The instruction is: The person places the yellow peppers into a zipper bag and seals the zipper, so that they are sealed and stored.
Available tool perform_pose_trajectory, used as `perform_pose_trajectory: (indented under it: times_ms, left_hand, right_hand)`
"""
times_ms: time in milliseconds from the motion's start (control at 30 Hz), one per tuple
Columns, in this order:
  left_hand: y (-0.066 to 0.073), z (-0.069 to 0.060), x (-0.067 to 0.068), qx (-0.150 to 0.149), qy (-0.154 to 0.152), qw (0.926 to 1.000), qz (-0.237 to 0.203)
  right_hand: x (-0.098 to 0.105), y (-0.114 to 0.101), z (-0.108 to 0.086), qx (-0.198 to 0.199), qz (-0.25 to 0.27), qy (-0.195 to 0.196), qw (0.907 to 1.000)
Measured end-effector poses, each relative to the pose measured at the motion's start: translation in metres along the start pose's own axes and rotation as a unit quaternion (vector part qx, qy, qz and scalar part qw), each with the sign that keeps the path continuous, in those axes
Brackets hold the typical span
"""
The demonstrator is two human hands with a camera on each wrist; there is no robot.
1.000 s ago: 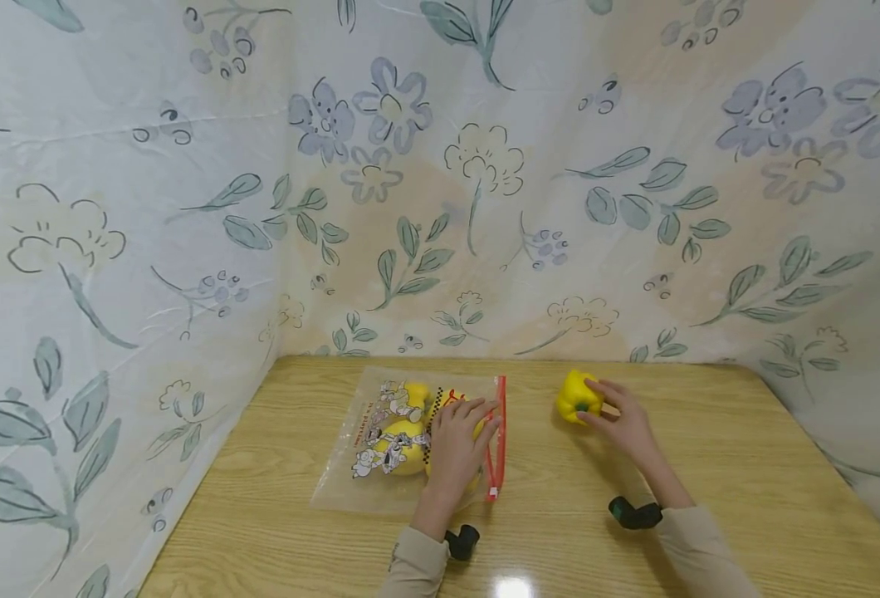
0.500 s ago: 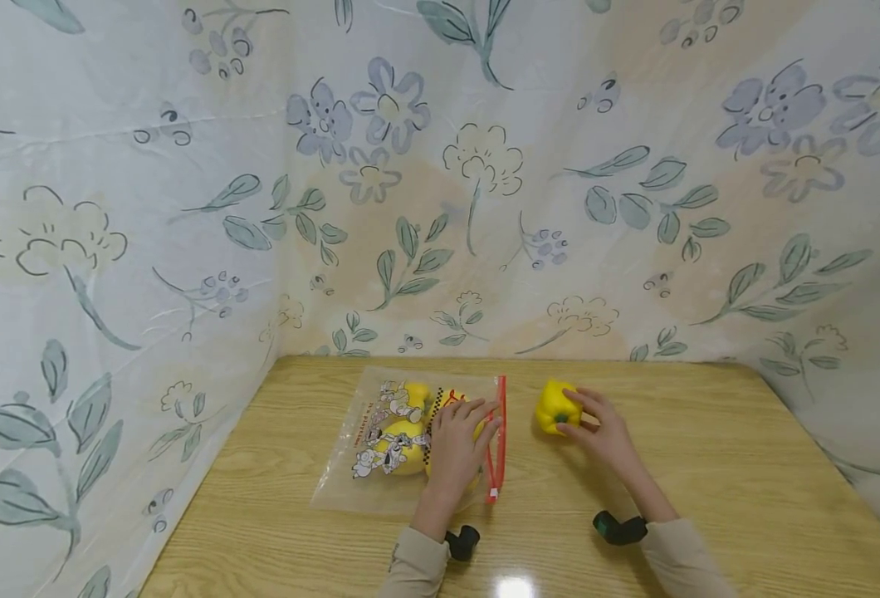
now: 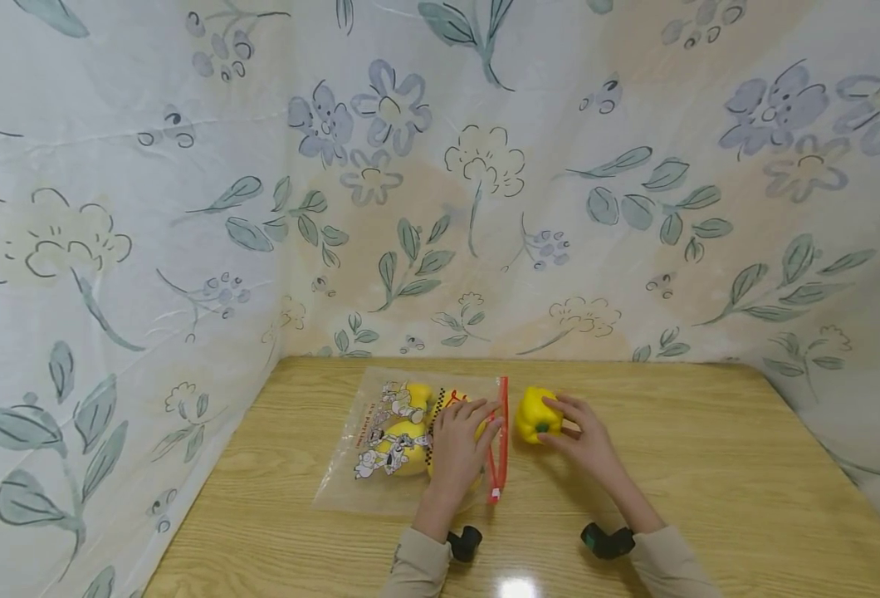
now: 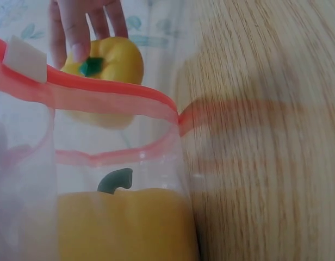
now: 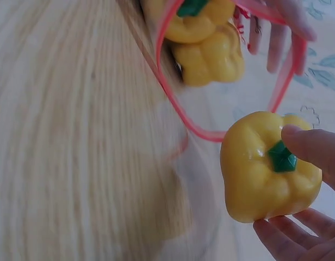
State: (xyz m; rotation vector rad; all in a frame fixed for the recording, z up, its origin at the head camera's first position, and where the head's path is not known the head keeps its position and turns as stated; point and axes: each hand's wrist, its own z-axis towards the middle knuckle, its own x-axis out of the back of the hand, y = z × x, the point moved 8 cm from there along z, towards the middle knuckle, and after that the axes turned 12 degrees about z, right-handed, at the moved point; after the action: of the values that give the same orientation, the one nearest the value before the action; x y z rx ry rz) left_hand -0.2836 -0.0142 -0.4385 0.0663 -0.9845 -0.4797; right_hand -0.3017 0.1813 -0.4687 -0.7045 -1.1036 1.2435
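A clear zip bag (image 3: pixel 344 465) with a red rim and printed cartoon figures lies on its side, holding several yellow bell peppers (image 5: pixel 211 57). My left hand (image 3: pixel 458 436) holds the bag from above near its mouth, which gapes toward the right. My right hand (image 3: pixel 585 440) grips another yellow bell pepper (image 3: pixel 537 414) between thumb and fingers, just outside the mouth. Its green stem (image 5: pixel 281 156) faces the thumb in the right wrist view. Through the clear film in the left wrist view, a bagged pepper (image 4: pixel 124 225) shows its stem toward the opening.
The bag lies on a wood-grain table (image 3: pixel 261 540). A white slider (image 4: pixel 25 58) sits at one end of the red rim (image 5: pixel 173 100). Floral cloth (image 3: pixel 425 274) hangs behind the table and along its sides.
My right hand has moved left with the yellow bell pepper, from well right of the bag to close beside its red mouth. My left hand has stayed on the bag.
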Motion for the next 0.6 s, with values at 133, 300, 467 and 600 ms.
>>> perform_pose_trajectory:
  times_ms: [133, 300, 467, 600]
  left_hand:
    - [0.000, 0.000, 0.000, 0.000, -0.004, 1.0000, 0.002]
    - [0.001, 0.000, 0.001, -0.002, -0.004, 1.0000, 0.006]
    - [0.002, 0.000, 0.000, -0.002, -0.002, 0.9999, 0.012]
    - [0.002, 0.001, 0.001, 0.000, -0.003, 0.9999, 0.011]
  right_hand:
    - [-0.008, -0.003, -0.001, 0.012, -0.005, -0.008, 0.9999]
    - [-0.016, -0.005, -0.003, 0.020, 0.003, -0.018, 0.9996]
    - [-0.023, -0.006, -0.005, 0.015, 0.014, -0.025, 0.9995]
    - [-0.028, -0.009, -0.006, 0.016, 0.025, -0.030, 0.9991]
